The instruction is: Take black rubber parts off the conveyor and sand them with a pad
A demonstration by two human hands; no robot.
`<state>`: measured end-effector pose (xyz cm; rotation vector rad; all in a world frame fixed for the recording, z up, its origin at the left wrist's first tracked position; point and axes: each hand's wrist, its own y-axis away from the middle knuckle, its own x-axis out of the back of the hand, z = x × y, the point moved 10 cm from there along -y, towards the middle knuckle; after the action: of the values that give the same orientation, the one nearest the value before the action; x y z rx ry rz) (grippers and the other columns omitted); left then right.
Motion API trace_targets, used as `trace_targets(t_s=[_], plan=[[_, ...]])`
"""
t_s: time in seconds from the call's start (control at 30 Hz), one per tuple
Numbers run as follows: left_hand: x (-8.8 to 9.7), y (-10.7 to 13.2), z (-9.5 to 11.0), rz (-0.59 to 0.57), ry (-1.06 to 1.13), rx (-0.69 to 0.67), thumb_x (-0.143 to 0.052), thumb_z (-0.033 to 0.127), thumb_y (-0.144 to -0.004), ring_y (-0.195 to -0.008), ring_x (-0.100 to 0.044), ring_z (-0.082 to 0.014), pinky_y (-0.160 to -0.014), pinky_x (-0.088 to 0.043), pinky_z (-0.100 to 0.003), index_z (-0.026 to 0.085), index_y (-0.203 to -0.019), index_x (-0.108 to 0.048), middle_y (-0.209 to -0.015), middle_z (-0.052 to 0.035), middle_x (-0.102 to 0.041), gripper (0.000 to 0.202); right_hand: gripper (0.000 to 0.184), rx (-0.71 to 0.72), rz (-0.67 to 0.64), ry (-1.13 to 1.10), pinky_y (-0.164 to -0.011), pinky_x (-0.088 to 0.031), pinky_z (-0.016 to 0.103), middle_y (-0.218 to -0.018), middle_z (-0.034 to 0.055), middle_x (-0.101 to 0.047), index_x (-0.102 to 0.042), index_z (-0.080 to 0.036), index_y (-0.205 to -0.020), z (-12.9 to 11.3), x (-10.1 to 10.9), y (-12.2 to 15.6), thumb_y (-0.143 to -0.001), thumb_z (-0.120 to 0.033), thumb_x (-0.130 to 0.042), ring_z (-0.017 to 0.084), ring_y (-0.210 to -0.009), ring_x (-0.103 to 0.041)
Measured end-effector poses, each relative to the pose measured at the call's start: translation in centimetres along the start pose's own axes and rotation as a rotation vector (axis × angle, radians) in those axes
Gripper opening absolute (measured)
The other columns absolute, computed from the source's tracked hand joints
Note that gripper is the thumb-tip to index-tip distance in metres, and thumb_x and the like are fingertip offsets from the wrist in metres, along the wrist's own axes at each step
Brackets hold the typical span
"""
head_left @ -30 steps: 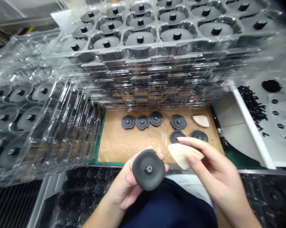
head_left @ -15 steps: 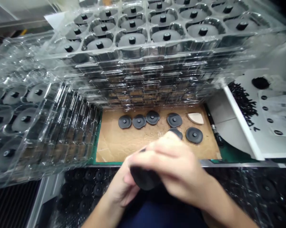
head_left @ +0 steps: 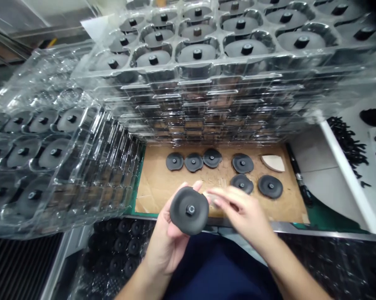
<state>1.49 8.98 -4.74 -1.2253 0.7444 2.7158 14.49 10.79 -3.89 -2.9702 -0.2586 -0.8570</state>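
While the left hand point(head_left: 167, 243) cups a black rubber disc point(head_left: 189, 210) from behind, fingers closed round its rim and hub facing up, the right hand point(head_left: 242, 214) sits just beside the disc's right edge, too blurred for me to tell whether it pinches anything. The disc hangs over the near edge of the cardboard sheet point(head_left: 156, 187). Six loose discs point(head_left: 242, 163) lie on that sheet near a pale wedge point(head_left: 273, 163); whether they are finished or waiting I cannot say, so only the one in hand looks under way. Stacked clear trays point(head_left: 206, 104) wall the back, a leaning tray stack point(head_left: 50, 146) the left, a white tray point(head_left: 341, 166) the right; bare cardboard at front left is the open room
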Motion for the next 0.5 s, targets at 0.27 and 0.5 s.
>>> trace_targets(t_s=[0.27, 0.5], plan=[[-0.8, -0.2, -0.8, -0.009, 0.003, 0.053, -0.085, 0.034, -0.054, -0.103, -0.066, -0.0213, -0.090, -0.051, -0.025, 0.028, -0.110, -0.067, -0.113, -0.0031, -0.071, 0.059, 0.023, -0.065, 0.068, -0.036, -0.066, -0.051, 0.026, -0.091, 0.0042, -0.073, -0.070, -0.021, -0.099, 1.0, -0.6, 1.4, -0.092, -0.028, -0.049, 0.017, -0.077, -0.067], [-0.6, -0.3, -1.1, 0.044, -0.011, 0.092, -0.082, 0.029, -0.061, -0.099, -0.066, -0.0198, -0.090, -0.051, -0.027, 0.028, -0.105, -0.070, -0.106, -0.0018, -0.072, 0.045, 0.023, 0.371, 0.231, -0.043, -0.073, -0.048, 0.029, -0.090, 0.0074, -0.072, -0.064, -0.010, -0.108, -11.8, 4.9, 1.0, -0.089, -0.011, -0.050, 0.016, -0.077, -0.064]])
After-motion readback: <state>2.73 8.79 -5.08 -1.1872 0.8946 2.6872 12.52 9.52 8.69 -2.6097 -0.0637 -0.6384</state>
